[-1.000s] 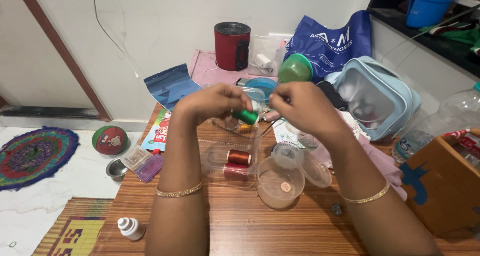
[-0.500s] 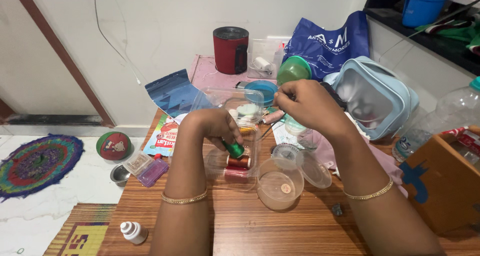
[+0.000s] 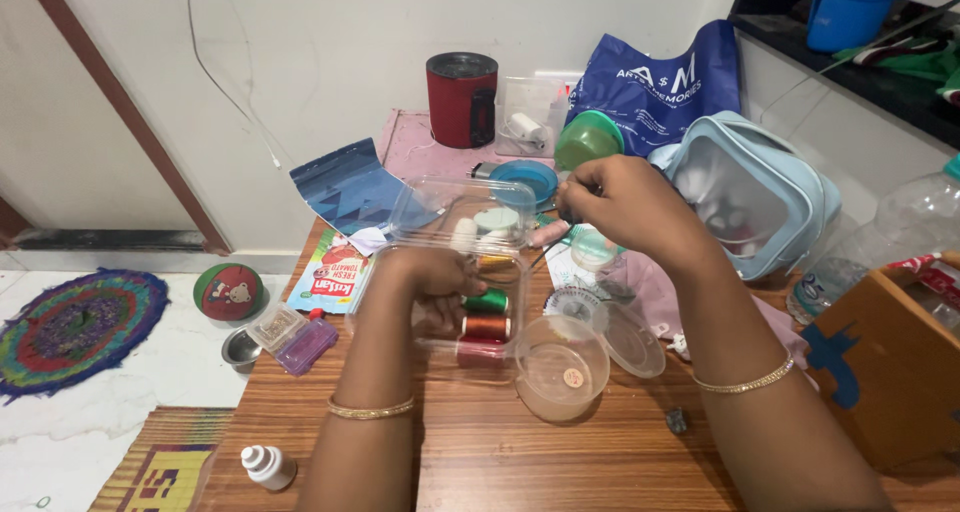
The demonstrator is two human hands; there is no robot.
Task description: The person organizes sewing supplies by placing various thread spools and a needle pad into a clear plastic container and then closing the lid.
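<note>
My left hand (image 3: 428,277) reaches into a clear plastic box (image 3: 452,234) with its lid up, fingers at a green thread spool (image 3: 488,301). Below it in the box lie an orange spool (image 3: 487,326) and a red spool (image 3: 480,350). My right hand (image 3: 622,208) is raised to the right of the box, fingers pinched on a thin needle or thread end that is too small to make out. A round clear container (image 3: 559,369) with a small coin-like piece inside stands just right of the box, its lid (image 3: 627,325) beside it.
A red canister (image 3: 461,100), blue bag (image 3: 655,84), green bowl (image 3: 589,139) and light blue pouch (image 3: 748,192) crowd the back of the wooden table (image 3: 520,462). A brown box (image 3: 890,372) sits right; a white bottle (image 3: 266,465) lies front left. A ball (image 3: 228,291) rests on the floor.
My left hand has dropped from near the right hand down into the clear box with the green spool. The right hand stays raised, pinching.
</note>
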